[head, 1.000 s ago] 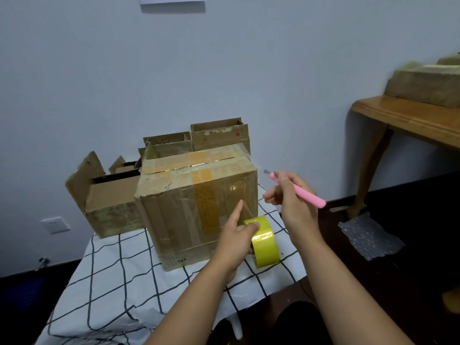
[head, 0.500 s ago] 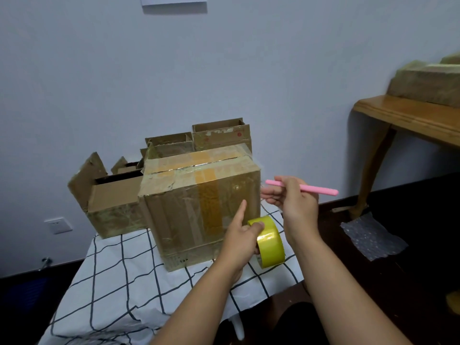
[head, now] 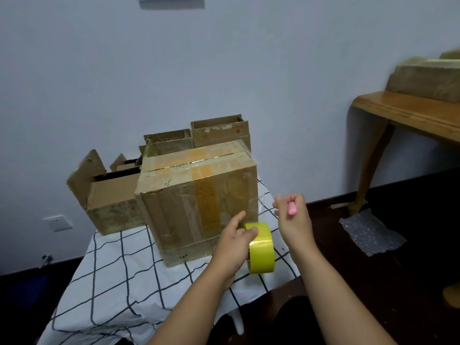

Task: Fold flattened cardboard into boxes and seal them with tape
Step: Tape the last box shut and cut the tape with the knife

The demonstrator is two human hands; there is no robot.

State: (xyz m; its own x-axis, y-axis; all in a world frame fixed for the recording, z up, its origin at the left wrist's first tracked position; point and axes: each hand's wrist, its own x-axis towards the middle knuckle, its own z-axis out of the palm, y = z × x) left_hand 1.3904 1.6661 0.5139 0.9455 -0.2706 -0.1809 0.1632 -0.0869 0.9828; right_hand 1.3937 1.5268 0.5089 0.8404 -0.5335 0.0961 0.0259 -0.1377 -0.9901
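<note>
Tape roll (head: pixel 261 250), frame centre: gripped by left hand (head: pixel 236 241), index extended, just below-right of box (head: pixel 199 202); right hand (head: pixel 293 217) fingers curled round pink cutter (head: pixel 291 209), directly above roll.

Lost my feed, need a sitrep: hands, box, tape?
Left hand grips yellow tape roll beside taped box. Right hand holds pink cutter near box's right edge. Nothing blocking.
</note>
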